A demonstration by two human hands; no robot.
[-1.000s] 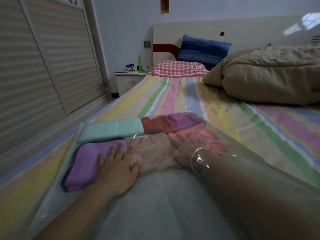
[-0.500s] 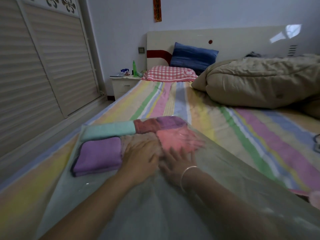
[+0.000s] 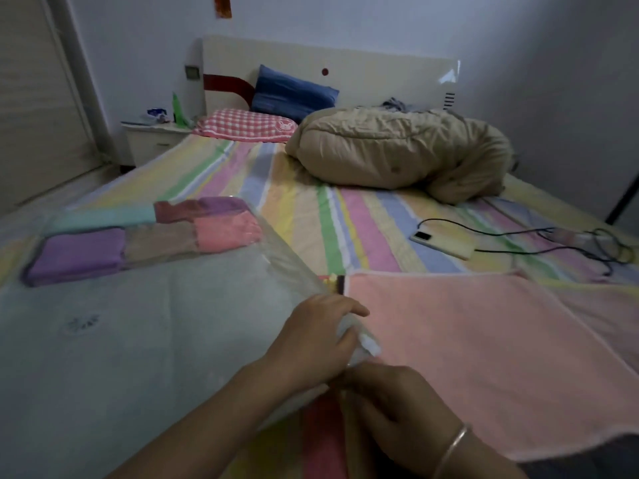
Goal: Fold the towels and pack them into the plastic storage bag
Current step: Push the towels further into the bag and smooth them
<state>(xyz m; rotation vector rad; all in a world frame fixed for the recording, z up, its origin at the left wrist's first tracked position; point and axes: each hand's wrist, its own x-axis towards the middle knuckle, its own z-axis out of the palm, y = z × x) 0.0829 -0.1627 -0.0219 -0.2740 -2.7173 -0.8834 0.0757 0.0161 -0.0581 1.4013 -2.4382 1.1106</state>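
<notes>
The clear plastic storage bag point(image 3: 138, 340) lies flat on the left of the bed. Several folded towels sit inside its far end: purple point(image 3: 79, 254), teal point(image 3: 103, 216), beige point(image 3: 159, 240), pink point(image 3: 224, 229) and dark red point(image 3: 176, 209). My left hand point(image 3: 318, 340) grips the bag's near right edge, fingers curled over a crumpled white bit of plastic. My right hand point(image 3: 397, 409), with a bangle on its wrist, pinches the same edge just below. A large pink towel point(image 3: 466, 340) lies spread flat on the right, touching the bag's edge.
A phone point(image 3: 442, 242) with a black cable point(image 3: 518, 233) lies on the striped sheet beyond the pink towel. A bunched tan quilt point(image 3: 397, 150) and two pillows point(image 3: 249, 124) fill the bed's head. A nightstand point(image 3: 152, 140) and wardrobe doors point(image 3: 34, 98) stand at left.
Both hands have left the folded towels at the bag's far end and come back to its near right edge. The view has swung right, bringing the pink towel and phone into sight.
</notes>
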